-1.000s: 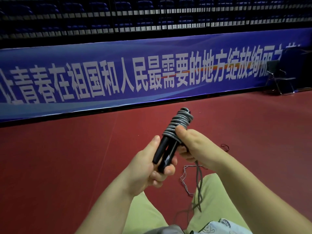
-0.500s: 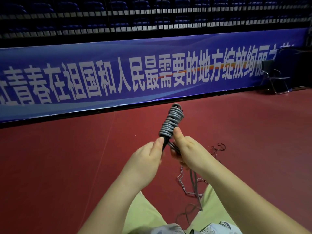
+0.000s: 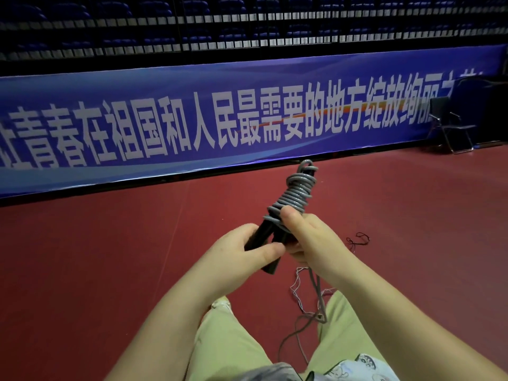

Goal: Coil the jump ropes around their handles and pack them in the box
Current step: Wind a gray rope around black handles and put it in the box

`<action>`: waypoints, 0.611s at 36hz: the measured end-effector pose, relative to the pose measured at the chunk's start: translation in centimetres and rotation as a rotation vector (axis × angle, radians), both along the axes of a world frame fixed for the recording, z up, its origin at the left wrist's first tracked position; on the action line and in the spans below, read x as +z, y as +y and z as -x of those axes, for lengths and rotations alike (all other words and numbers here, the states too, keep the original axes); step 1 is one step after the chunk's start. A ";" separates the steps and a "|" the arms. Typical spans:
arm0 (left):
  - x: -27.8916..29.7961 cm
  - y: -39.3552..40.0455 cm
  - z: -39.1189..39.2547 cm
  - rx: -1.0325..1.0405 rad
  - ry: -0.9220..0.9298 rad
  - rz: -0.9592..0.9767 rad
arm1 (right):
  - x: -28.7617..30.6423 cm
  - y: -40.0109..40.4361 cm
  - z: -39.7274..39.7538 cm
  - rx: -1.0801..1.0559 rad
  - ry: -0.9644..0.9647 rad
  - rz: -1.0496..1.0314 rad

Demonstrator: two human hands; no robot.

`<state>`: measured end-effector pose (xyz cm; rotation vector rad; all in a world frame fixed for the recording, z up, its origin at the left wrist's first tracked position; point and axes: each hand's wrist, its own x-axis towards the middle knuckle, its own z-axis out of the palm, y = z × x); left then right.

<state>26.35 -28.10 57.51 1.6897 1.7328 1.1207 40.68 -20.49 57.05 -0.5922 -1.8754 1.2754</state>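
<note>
The jump rope (image 3: 293, 198) sits wound in grey turns round its two black handles (image 3: 270, 243), the bundle's long axis rising up and away from our fingers, and the uncoiled tail (image 3: 316, 287) hangs straight below them toward the lap. Our left hand (image 3: 242, 259) clamps the bare lower ends, thumb curled across the front; our right hand (image 3: 310, 237), the nearer to the coil, presses its thumb on the lowest turn, and its other fingers, largely hidden, appear to pinch the tail. No box is visible.
</note>
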 end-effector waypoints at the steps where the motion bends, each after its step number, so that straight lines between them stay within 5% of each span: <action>1: 0.1 -0.1 0.1 -0.098 -0.090 0.031 | 0.2 -0.2 -0.2 0.033 0.040 0.028; 6: -0.5 -0.8 0.3 -0.707 -0.783 0.323 | 0.2 -0.2 -0.8 0.147 0.163 0.226; 9: -0.5 -0.6 -0.3 -0.805 -0.980 0.428 | 0.3 -0.1 -0.9 0.145 0.176 0.197; 15: 0.1 -0.3 -0.7 -0.585 -0.997 0.498 | 0.0 1.2 -0.8 -0.048 -0.041 -0.074; 22: -0.3 -0.5 -0.7 -0.335 -0.795 0.436 | -1.6 1.8 -0.2 -0.169 -0.143 -0.189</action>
